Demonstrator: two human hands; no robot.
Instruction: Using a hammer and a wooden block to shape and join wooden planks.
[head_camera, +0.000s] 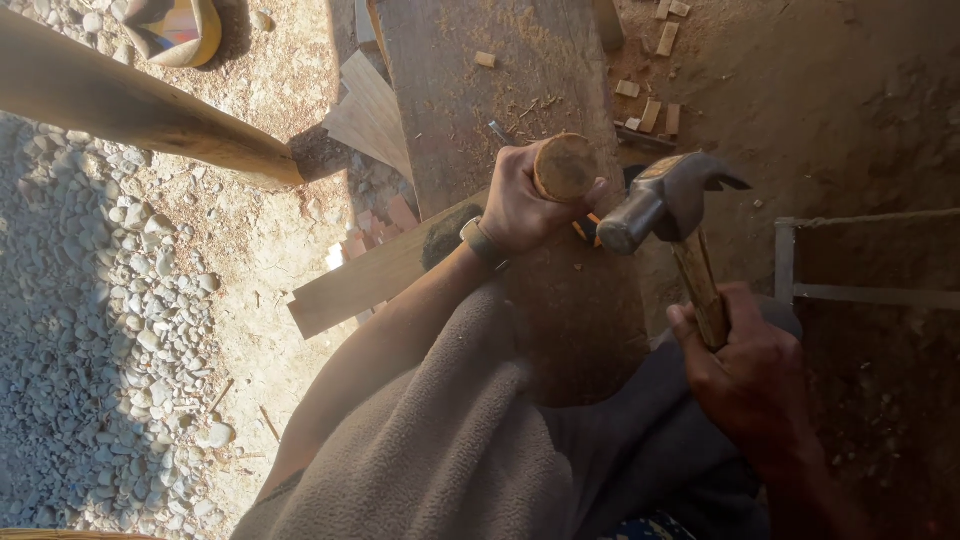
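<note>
1. My left hand (522, 205) is closed around a round wooden handle (565, 167), its cut end facing up at me; a watch (483, 243) sits on that wrist.
2. My right hand (745, 375) grips the wooden shaft of a claw hammer (665, 200), whose steel head hangs just beside the handle's end, close to my left fingers.
3. Both are over a dark, worn plank (480, 110) running away from me.
4. Small wood offcuts (650, 115) lie on the dirt to the right; gravel (90, 330) spreads on the left, under a thick pole (130, 110).
</note>
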